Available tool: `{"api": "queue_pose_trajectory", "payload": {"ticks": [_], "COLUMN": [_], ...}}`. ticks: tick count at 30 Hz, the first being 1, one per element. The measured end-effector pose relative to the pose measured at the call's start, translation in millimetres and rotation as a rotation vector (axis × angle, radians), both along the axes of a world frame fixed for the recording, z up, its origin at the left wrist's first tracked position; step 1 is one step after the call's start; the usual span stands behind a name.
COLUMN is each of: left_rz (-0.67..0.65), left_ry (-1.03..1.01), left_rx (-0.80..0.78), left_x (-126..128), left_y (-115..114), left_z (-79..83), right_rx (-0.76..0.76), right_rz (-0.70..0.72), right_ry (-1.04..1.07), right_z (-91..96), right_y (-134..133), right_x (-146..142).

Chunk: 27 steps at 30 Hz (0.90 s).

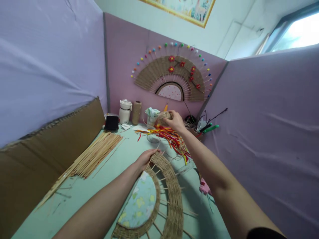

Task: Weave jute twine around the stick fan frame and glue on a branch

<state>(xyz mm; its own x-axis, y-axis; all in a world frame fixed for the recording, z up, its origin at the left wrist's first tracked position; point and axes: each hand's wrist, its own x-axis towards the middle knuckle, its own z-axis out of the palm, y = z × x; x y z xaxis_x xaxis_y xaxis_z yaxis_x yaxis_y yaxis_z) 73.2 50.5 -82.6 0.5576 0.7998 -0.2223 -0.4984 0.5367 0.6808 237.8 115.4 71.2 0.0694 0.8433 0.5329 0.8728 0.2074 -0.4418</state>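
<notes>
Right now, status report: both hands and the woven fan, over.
Left hand gripping woven fan at its far end. Right hand holding twine ball. Colorful strips lying loose beyond the fan.

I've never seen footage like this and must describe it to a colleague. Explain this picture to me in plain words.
There is no machine here: these are a person's own bare hands. The single picture comes from a camera worn on that person's head, looking forward and down, so both forearms reach in from the bottom.

The left hand grips the upper end of a woven fan with thin sticks crossing it. The right hand, farther out, holds a bundle of twine.

On the table, a pile of sticks lies to the left, and red, orange and yellow strips lie under the right hand. At the back stand a white jar and a brown spool. A decorated fan is on the pink panel behind.
</notes>
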Motion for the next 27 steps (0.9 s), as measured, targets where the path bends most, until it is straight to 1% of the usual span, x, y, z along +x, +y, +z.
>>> {"api": "queue_pose_trajectory", "payload": {"ticks": [2,4,6,8,10,12,14,15,16,17,18,19,20,21,22,23,25,27], "left_rz": [-0.003,0.001,0.011,0.025,0.042,0.048,0.04,0.04,0.041,0.042,0.044,0.048,0.053,0.055,0.055,0.053,0.049,0.053], "left_ry": [0.004,-0.001,-0.01,-0.008,0.004,0.005,-0.013,-0.023,-0.028,-0.025,-0.018,-0.009,-0.004,-0.004,-0.006,-0.01,-0.014,-0.01], "left_rx": [0.009,0.01,0.011,0.011,0.01,0.001,-0.014,-0.024,-0.033,-0.04,-0.045,-0.048,-0.05,-0.048,-0.045,-0.038,-0.018,-0.001], "left_x": [-0.6,-0.6,-0.2,-0.1,0.1,0.8,2.1,2.9,3.5,4.0,4.2,4.0,3.5,2.8,2.2,1.6,1.4,2.7], "left_y": [1.0,1.5,1.6,1.8,2.3,3.0,3.5,3.5,3.4,3.1,2.6,2.0,1.3,0.7,0.2,0.0,0.2,1.0], "left_z": [-3.1,-5.0,-5.8,-6.1,-6.6,-7.5,-8.0,-7.8,-7.2,-6.2,-5.0,-3.6,-2.4,-1.4,-0.8,-0.7,-2.1,-4.7], "right_rx": [0.04,0.006,-0.074,-0.147,-0.195,-0.224,-0.18,-0.122,-0.044,0.022,0.051,0.023,-0.034,-0.09,-0.134,-0.166,-0.185,-0.152], "right_rz": [-0.198,-0.354,-0.438,-0.454,-0.433,-0.399,-0.336,-0.272,-0.181,-0.052,0.095,0.242,0.36,0.422,0.448,0.423,0.304,0.19], "right_ry": [0.144,0.318,0.448,0.514,0.55,0.574,0.546,0.508,0.461,0.414,0.367,0.307,0.228,0.148,0.065,-0.014,-0.179,-0.359], "right_z": [-5.7,-14.6,-26.9,-40.3,-50.5,-54.8,-53.5,-51.6,-49.6,-48.1,-47.4,-47.9,-49.5,-51.8,-54.7,-57.8,-63.4,-68.6], "right_y": [38.3,63.9,78.8,85.8,86.3,80.8,70.1,63.5,56.9,51.0,46.6,44.2,44.2,46.8,51.8,58.6,74.6,88.9], "right_x": [2.9,4.4,1.3,-5.5,-12.8,-19.1,-26.4,-31.7,-38.8,-47.8,-58.8,-71.2,-84.3,-97.5,-109.8,-120.6,-135.7,-141.8]}}
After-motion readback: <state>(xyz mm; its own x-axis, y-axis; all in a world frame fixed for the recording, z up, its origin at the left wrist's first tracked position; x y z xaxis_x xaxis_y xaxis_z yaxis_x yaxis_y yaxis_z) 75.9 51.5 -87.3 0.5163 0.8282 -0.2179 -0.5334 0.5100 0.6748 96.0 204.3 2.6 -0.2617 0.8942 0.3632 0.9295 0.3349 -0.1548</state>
